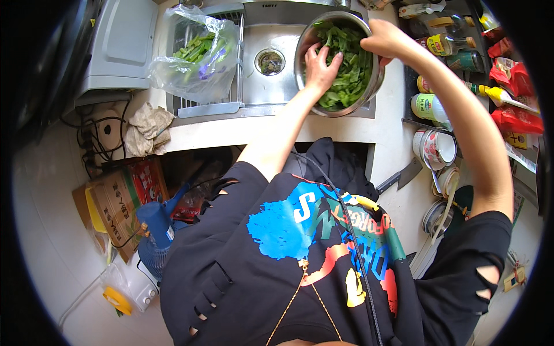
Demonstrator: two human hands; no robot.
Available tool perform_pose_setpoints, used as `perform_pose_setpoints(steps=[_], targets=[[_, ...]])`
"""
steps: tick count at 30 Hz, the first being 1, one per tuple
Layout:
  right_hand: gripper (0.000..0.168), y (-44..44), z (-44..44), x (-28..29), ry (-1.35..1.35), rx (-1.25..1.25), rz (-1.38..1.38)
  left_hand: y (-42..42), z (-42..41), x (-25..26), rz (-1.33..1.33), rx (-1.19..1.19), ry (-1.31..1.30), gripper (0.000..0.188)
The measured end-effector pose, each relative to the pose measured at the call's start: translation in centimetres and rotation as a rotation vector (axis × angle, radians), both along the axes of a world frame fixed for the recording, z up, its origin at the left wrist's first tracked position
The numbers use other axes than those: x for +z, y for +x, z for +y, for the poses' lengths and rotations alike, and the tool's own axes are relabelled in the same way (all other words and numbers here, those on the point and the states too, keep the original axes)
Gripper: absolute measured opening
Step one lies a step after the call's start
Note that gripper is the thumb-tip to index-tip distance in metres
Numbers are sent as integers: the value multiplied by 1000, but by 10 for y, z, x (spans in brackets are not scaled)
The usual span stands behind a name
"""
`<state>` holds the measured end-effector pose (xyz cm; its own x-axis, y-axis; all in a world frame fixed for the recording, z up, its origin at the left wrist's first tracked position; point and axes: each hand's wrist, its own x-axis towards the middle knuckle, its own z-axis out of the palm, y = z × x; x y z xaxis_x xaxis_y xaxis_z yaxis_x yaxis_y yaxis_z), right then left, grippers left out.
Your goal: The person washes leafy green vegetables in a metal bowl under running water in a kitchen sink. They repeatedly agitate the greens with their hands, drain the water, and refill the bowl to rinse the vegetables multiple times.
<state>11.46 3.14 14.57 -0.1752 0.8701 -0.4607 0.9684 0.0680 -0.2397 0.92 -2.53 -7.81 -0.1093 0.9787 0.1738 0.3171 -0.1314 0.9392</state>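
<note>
A stainless steel pot (375, 91) full of cut leafy greens (352, 82) is tilted at the right side of the metal sink (259, 39). My left hand (320, 71) reaches inside it, fingers spread and resting against the leaves. At the far right rim, my right hand (383, 39) grips the pot; some of its fingers are hidden behind the wall. Left of the drain (270, 62), a clear plastic bag (173, 75) with green stalks (197, 47) sits in a draining rack (210, 110).
Sauce bottles (441, 44) line the right counter. A cleaver (400, 176) lies nearer me, beside stacked bowls (437, 149). A crumpled cloth (149, 129) rests at the counter's left edge, by tangled cables (101, 134). Below stand a cardboard box (113, 212) and a blue fan (156, 229).
</note>
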Motion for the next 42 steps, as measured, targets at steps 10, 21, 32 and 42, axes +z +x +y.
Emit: perform_pose_setpoints(steps=[10, 21, 32, 42], targets=[[14, 64, -88, -131, -103, -816, 887, -52, 18, 97, 730, -354, 131, 25], [11, 18, -92, -183, 38, -970, 1073, -139, 6, 95, 723, 46, 158, 50], [26, 61, -13, -152, -148, -500, 744, -162, -32, 59, -418, -184, -1112, 13], [52, 17, 147, -173, 595, -5, 537, -121, -56, 71, -681, 103, -1009, 17]])
